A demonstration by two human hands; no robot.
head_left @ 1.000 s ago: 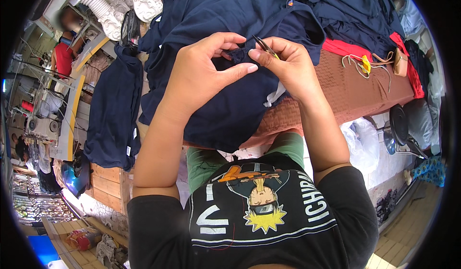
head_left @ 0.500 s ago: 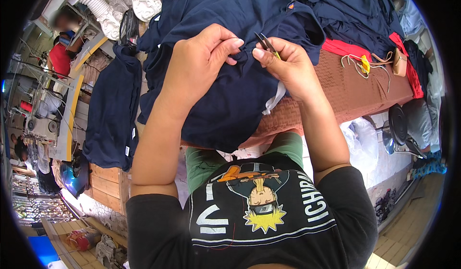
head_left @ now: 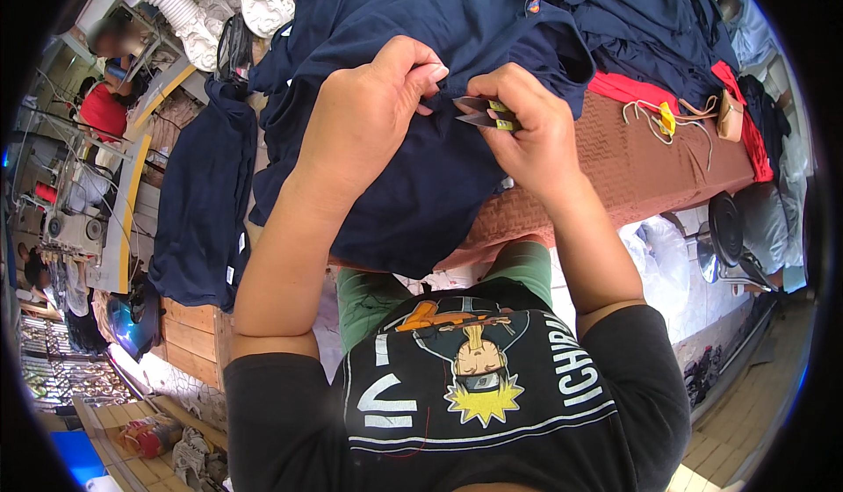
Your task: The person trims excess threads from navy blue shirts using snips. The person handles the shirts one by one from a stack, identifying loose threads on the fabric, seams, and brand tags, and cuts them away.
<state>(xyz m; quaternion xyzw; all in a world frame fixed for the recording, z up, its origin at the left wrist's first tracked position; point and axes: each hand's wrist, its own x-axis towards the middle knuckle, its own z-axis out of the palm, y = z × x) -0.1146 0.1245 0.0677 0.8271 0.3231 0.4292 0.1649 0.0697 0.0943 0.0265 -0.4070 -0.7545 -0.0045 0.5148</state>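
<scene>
A pile of navy blue garments lies over the table in front of me and hangs down its near edge. Over it my left hand is closed, thumb and forefinger pinched at the cloth. Whether fabric or a thread sits between those fingertips is too small to tell. My right hand grips small dark thread snips with yellow-green marks. Their two blades are spread apart and point left toward the pinched left fingertips, a short gap away.
A brown textured cover spreads across the table to the right. On it lie red cloth, a yellow piece with cords and a tan block. More navy garments hang at left. A person in red is at far left.
My right hand has turned the snips from pointing upward to pointing left, and the blades now show spread apart. A white strip by the right wrist has mostly gone from sight.
</scene>
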